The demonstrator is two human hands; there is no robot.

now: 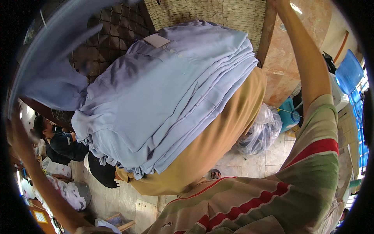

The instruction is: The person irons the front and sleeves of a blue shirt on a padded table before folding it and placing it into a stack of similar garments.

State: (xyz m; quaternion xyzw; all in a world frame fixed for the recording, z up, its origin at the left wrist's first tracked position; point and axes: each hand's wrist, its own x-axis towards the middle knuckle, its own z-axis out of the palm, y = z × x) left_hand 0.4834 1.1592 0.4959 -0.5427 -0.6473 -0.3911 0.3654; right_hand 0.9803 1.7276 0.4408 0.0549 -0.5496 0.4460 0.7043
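Observation:
A pile of light blue shirts [156,93] lies in flat layers on a surface draped with tan cloth [233,117]. Buttons and a small pale card [156,40] show near the far end of the top shirt. At the far left, a blurred blue garment [54,74] hangs raised beside the pile. My left hand [14,113] is at that garment's lower outer edge, its fingers smeared and dark. Stretched far forward, my right hand [277,4] reaches the upper edge of the picture, beyond the pile, its fingers mostly cut off.
A metal lattice [111,27] and a woven pale panel [210,9] stand behind the pile. Right of the drape are a clear plastic bag [260,134] and a turquoise jug [288,115] on the tiled floor. A person in dark clothing [62,142] sits at left.

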